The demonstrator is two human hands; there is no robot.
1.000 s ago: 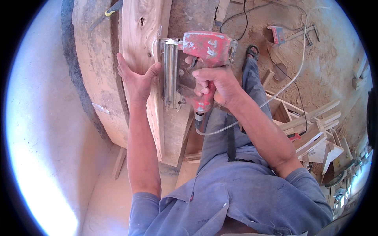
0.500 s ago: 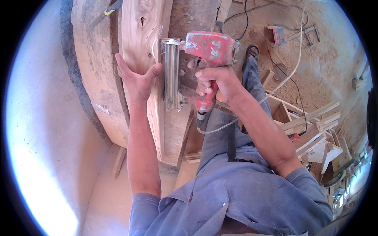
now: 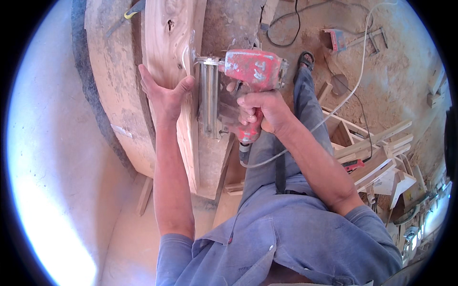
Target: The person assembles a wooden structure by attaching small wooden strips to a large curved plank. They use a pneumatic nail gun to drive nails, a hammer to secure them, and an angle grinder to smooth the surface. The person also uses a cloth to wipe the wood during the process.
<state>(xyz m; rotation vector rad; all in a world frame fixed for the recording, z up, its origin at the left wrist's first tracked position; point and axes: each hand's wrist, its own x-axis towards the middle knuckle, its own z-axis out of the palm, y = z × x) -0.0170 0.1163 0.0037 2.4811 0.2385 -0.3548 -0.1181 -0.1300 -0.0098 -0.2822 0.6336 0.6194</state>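
A worn red nail gun (image 3: 253, 66) is in my right hand (image 3: 269, 107), whose fingers are wrapped round its grip. Its long metal magazine (image 3: 209, 97) lies alongside the right edge of a pale wooden board (image 3: 167, 43), with the nose close to that edge. Whether the nose touches the wood I cannot tell. My left hand (image 3: 167, 97) spans the board, thumb at its right edge and fingers over its left edge. A clear air hose (image 3: 355, 83) runs from the bottom of the gun's grip off to the upper right.
The board lies on a rough, dusty workbench (image 3: 112, 81). A saw-like tool with a yellow-edged handle (image 3: 130, 15) lies at its far left. To my right, scrap wood strips (image 3: 377, 143), a red-handled tool (image 3: 354, 165), a red box (image 3: 336, 40) and black cables (image 3: 299, 28) are on the dusty ground.
My right hand and the nail gun have shifted a little toward me along the board's edge. My left hand stays at nearly the same spot on the board.
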